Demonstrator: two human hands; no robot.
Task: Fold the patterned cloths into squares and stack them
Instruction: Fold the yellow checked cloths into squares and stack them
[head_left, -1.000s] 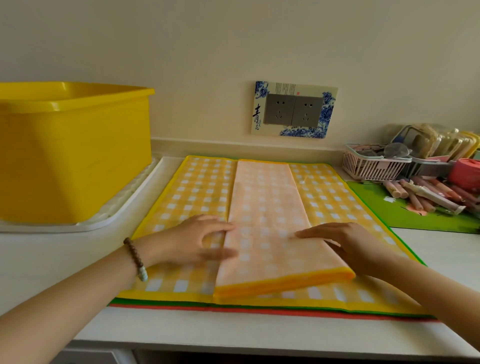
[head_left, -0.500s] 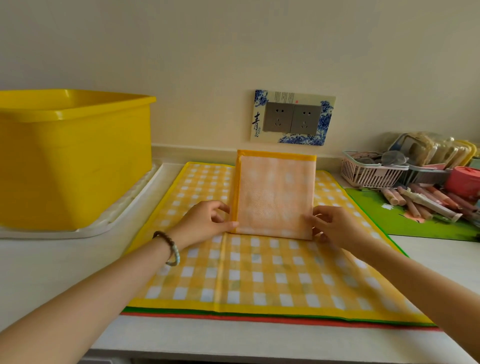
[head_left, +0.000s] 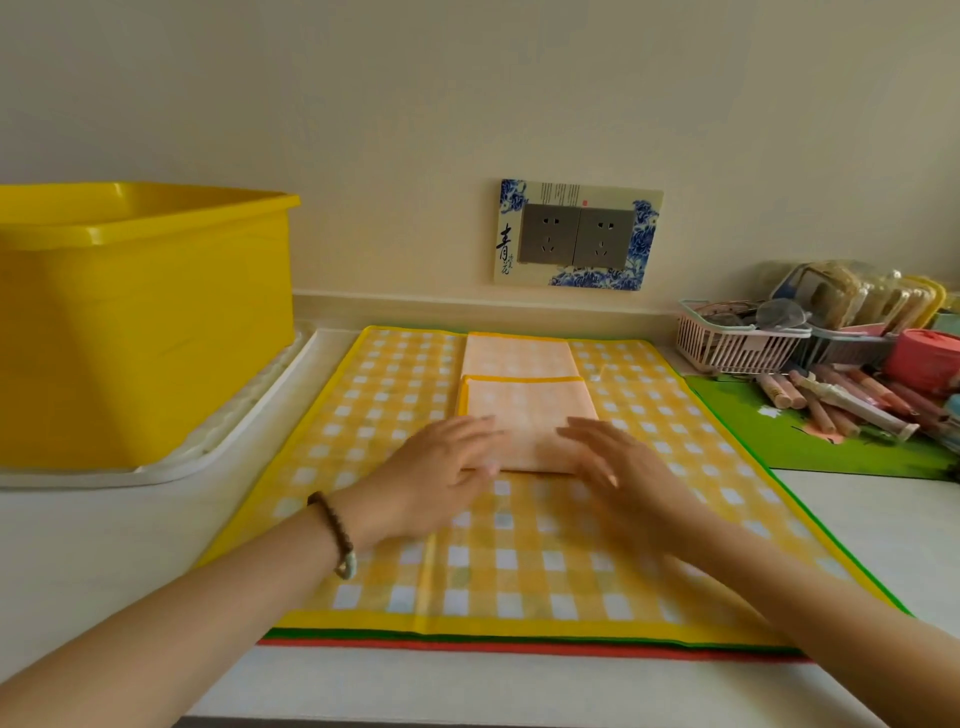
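A folded pale orange checked cloth (head_left: 524, 402) with a yellow border lies at the far middle of a spread yellow checked cloth (head_left: 519, 551). Its upper flap stops short of the far end, so a strip of the lower layer (head_left: 519, 356) shows behind it. My left hand (head_left: 441, 480) lies flat with straight fingers over the folded cloth's near left corner. My right hand (head_left: 613, 467) lies flat over its near right corner. Green and red cloth edges (head_left: 467, 639) peek out under the yellow cloth at the front.
A big yellow tub (head_left: 140, 317) stands on a white tray (head_left: 208, 436) at the left. At the right are a green mat (head_left: 810, 441), a white basket (head_left: 737, 348), packets and a pink container (head_left: 924, 356). A wall socket (head_left: 576, 234) is behind.
The long folded strip was lifted at its near end and folded away from me onto itself. Both hands let go of its edges and now press flat on the near fold.
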